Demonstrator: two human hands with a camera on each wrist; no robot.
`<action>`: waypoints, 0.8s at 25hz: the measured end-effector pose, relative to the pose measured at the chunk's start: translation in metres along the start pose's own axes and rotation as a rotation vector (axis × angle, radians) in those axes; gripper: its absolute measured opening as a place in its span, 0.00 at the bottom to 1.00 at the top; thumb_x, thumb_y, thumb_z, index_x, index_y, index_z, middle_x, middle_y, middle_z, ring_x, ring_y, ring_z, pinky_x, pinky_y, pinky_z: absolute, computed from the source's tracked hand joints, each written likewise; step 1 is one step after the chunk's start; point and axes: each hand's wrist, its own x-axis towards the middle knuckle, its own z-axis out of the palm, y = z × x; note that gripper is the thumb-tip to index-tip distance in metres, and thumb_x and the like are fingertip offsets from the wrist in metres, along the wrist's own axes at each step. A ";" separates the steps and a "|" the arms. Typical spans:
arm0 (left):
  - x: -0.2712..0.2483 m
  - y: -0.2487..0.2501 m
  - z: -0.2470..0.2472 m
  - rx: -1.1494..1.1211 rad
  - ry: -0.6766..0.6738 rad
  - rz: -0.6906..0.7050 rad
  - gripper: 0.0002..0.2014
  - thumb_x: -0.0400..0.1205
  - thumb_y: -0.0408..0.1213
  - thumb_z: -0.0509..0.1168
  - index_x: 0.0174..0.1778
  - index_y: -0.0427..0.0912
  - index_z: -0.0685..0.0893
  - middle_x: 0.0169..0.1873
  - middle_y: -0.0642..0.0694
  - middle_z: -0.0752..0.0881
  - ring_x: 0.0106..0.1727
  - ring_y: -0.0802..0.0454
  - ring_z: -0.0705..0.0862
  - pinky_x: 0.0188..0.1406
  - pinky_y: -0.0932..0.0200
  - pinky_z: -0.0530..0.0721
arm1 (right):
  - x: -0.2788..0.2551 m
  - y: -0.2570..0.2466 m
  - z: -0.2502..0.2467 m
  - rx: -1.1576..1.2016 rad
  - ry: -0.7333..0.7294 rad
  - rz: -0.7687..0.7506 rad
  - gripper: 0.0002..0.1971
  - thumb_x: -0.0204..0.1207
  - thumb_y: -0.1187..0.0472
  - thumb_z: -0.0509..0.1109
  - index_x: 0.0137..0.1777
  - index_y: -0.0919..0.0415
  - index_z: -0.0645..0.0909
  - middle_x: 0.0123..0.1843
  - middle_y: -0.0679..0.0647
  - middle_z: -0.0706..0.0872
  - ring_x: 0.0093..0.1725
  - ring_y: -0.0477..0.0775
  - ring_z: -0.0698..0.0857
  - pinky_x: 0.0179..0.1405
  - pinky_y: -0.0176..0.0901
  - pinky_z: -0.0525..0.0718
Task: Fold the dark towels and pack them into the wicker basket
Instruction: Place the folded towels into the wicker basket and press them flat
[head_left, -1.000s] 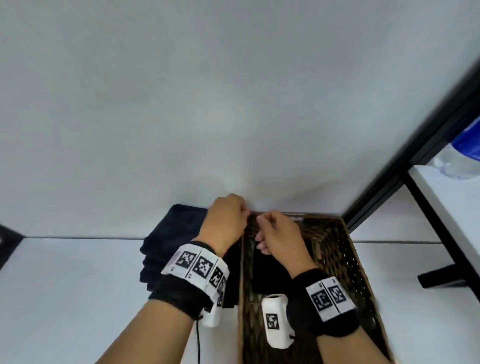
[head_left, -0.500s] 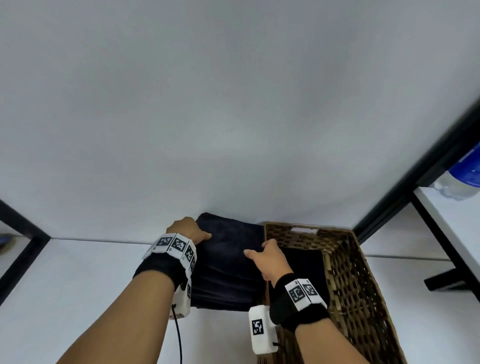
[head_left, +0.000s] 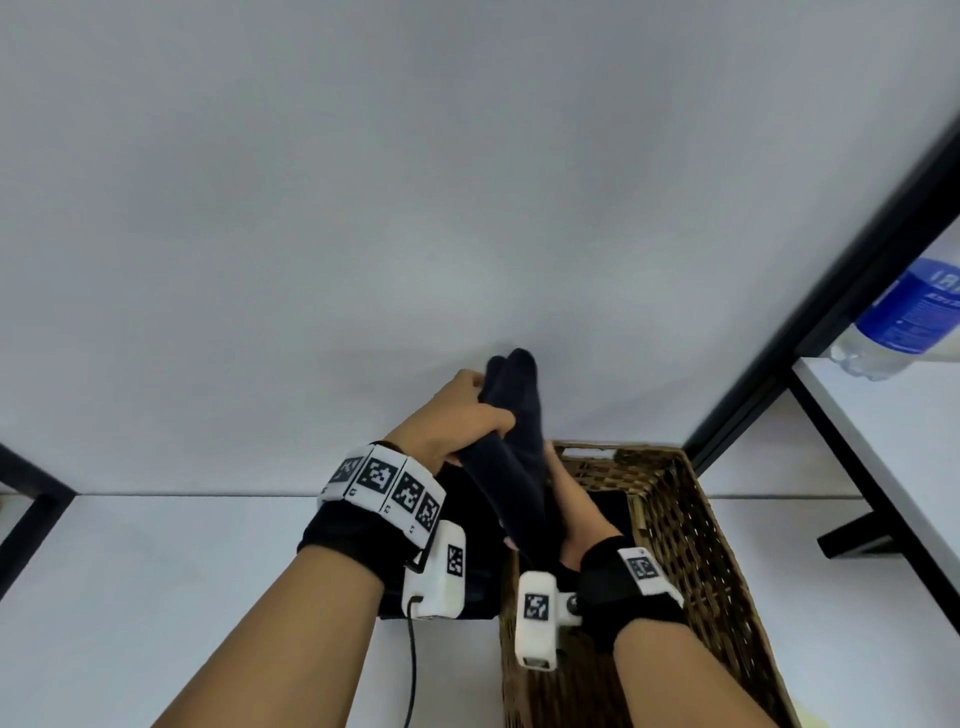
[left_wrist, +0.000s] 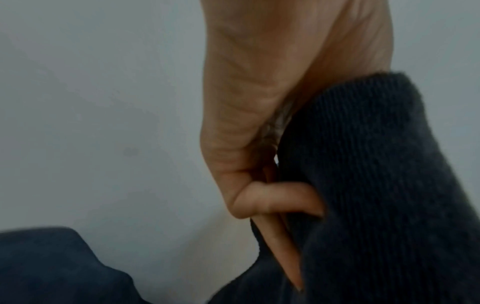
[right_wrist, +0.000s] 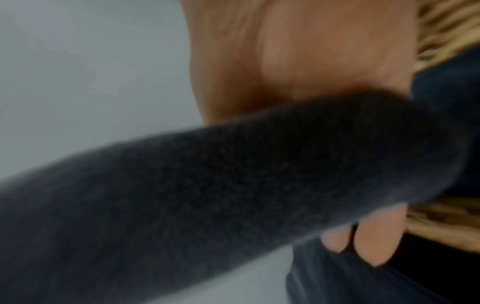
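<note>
Folded dark towel (head_left: 511, 441) held on edge above near-left corner of wicker basket (head_left: 691, 525). Left hand (head_left: 457, 421) grips its far end, fingers curled round. Right hand (head_left: 574, 514) clasps near end, fingers (right_wrist: 369, 240) wrapped underneath.

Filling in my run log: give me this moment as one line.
phase: lifting | folded dark towel: raised on edge beside wicker basket | left hand: grips towel | right hand: grips towel | towel stack: on table
</note>
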 end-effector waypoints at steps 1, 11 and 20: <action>0.001 0.004 0.009 -0.024 -0.036 0.024 0.29 0.71 0.31 0.65 0.69 0.52 0.70 0.56 0.43 0.83 0.54 0.44 0.85 0.46 0.51 0.86 | -0.009 -0.007 -0.011 0.150 -0.079 0.012 0.27 0.78 0.34 0.63 0.55 0.56 0.90 0.53 0.64 0.91 0.56 0.65 0.88 0.59 0.58 0.83; 0.082 -0.084 0.143 0.144 0.103 -0.174 0.36 0.81 0.28 0.59 0.84 0.41 0.51 0.78 0.34 0.65 0.74 0.38 0.72 0.73 0.48 0.73 | 0.058 -0.023 -0.170 -0.497 0.439 -0.369 0.28 0.77 0.50 0.72 0.75 0.58 0.73 0.68 0.56 0.83 0.62 0.56 0.84 0.65 0.49 0.81; 0.153 -0.163 0.225 0.900 -0.282 -0.451 0.33 0.86 0.33 0.54 0.85 0.44 0.44 0.84 0.37 0.38 0.85 0.35 0.48 0.80 0.39 0.59 | 0.143 0.065 -0.202 -1.741 0.117 -0.297 0.31 0.87 0.49 0.51 0.86 0.50 0.44 0.88 0.56 0.40 0.86 0.58 0.42 0.84 0.57 0.48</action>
